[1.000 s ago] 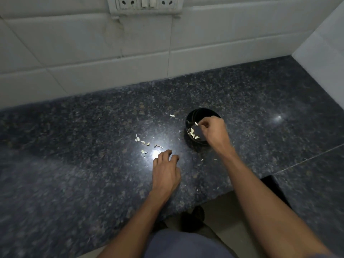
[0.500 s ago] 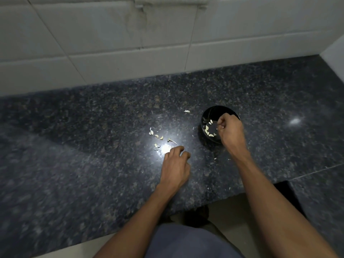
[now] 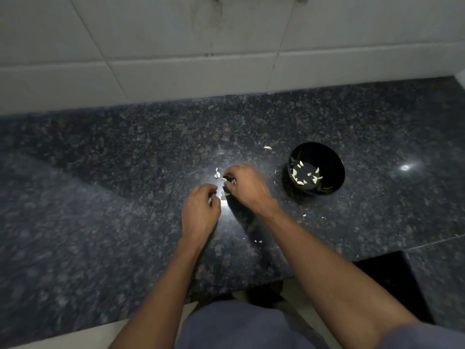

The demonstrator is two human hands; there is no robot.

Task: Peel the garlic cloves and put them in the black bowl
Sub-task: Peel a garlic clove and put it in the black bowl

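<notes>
Black bowl (image 3: 327,157), glossy. Garlic cloves (image 3: 300,183) in it pale cream. Desk (image 3: 125,197) dark speckled granite, blue-grey flecks. Wall tiles (image 3: 176,34) off-white. My shorts (image 3: 239,326) grey-blue.

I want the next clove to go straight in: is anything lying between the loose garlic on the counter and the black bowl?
Nothing visible blocks it. The pale garlic cloves lie under the right hand; between them and the round black bowl is bare dark speckled granite counter with only tiny skin flecks.

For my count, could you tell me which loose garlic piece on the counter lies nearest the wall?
The lone garlic piece left of the black bowl; the others cluster by the hands.
</notes>
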